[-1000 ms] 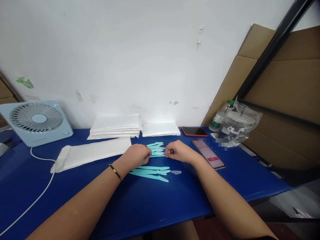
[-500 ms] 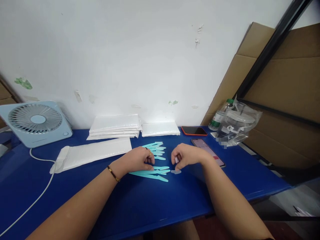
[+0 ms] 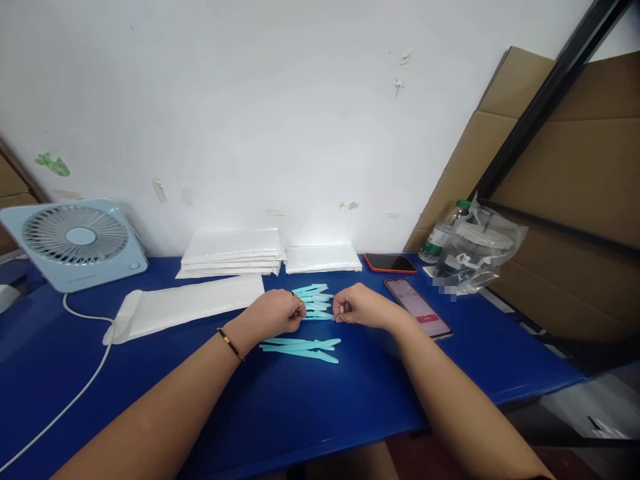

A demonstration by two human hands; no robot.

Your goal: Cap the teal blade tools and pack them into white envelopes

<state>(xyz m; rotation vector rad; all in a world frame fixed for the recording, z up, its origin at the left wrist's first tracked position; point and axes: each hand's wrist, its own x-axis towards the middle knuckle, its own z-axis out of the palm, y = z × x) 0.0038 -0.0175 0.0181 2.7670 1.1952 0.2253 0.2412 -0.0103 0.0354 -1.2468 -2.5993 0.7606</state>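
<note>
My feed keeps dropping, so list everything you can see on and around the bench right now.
Flat teal plastic sticks: a far pile between the hands, more in a near pile.
White padded envelopes: stack by the wall; smaller stack beside it; one loose.
Pale blue desk fan: one, far left, white cable.
Smartphones: two, dark one, lit one.
Clear plastic bag: one, right, bottle behind.
Blue table: one.
Brown cardboard sheets: leaning right.
Left hand, right hand: on the far pile.
</note>
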